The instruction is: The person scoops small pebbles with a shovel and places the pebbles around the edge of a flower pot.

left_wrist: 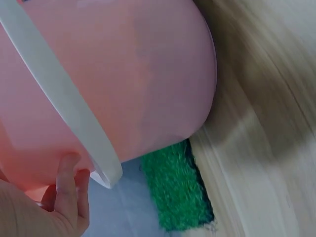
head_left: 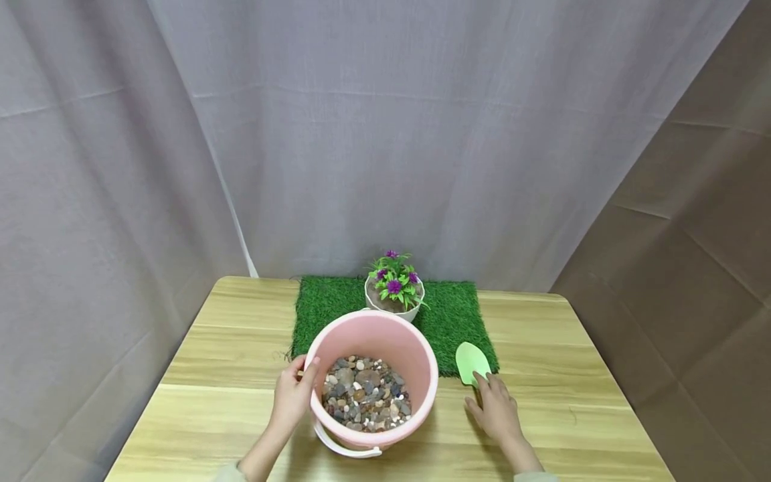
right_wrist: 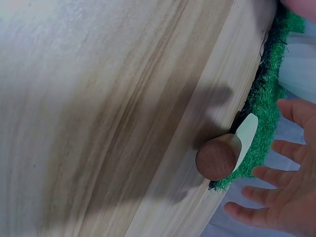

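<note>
A pink bucket (head_left: 376, 333) stands on the table at the near middle, with many small pebbles (head_left: 361, 395) covering its bottom. My left hand (head_left: 292, 396) grips its rim on the left side, thumb over the top and fingers against the outer wall. The bucket's white handle (left_wrist: 61, 94) hangs down along the side. A light green trowel (head_left: 472, 361) lies to the right, its blade on the grass mat. Over the trowel's brown wooden handle (right_wrist: 216, 160) hovers my right hand (head_left: 498, 410), fingers spread and apart from it in the right wrist view.
A green artificial grass mat (head_left: 454, 311) lies at the back of the wooden table (head_left: 542, 348). On it, behind the bucket, stands a white pot (head_left: 409, 313) with a purple-flowered plant (head_left: 394, 284). Grey curtains (head_left: 373, 134) hang behind the table and at its sides.
</note>
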`<state>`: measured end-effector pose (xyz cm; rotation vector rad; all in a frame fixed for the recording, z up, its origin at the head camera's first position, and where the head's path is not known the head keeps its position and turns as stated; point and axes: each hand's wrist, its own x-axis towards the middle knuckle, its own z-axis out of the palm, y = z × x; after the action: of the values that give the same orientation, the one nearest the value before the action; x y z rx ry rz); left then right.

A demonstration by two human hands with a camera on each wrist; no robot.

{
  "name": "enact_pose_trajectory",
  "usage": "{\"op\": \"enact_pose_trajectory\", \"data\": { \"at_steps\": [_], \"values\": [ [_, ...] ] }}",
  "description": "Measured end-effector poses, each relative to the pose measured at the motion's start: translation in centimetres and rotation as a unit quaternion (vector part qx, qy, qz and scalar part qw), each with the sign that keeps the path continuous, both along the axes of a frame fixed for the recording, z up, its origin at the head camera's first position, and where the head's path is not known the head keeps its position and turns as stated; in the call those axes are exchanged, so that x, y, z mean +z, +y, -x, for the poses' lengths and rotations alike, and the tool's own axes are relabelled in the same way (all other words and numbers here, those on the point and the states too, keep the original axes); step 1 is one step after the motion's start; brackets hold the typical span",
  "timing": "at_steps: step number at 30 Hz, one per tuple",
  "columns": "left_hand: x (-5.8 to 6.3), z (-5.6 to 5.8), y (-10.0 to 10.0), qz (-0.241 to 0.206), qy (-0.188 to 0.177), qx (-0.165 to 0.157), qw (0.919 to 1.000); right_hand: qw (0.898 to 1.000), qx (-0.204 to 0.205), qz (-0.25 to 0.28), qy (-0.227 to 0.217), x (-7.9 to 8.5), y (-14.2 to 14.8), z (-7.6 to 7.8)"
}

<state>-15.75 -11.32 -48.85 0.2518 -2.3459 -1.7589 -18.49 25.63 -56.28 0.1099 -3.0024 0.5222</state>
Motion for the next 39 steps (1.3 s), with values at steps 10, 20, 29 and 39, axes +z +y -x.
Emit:
{"op": "enact_pose_trajectory", "data": {
  "at_steps": [10,20,29,39],
  "values": [
    [-0.4,-0.1,1.6,-0.027,-0.003,-0.02,0.9994,1.0,0.001,0.001,0.017,-0.5,0.5,0.1],
    [-0.3,-0.6,3.4,-0.019,-0.01,-0.063,0.9978,1.0,0.005,-0.002,0.018,-0.2,0.5,0.0],
    [0.0,-1.4,4.3,-0.067,-0.029,-0.084,0.9938,1.0,0.002,-0.003,0.021,-0.2,0.8,0.0],
    [0.0,-1.2,3.7,-0.135,-0.076,-0.11,0.9818,1.0,0.002,-0.007,0.029,-0.1,1.0,-0.6]
  ]
}}
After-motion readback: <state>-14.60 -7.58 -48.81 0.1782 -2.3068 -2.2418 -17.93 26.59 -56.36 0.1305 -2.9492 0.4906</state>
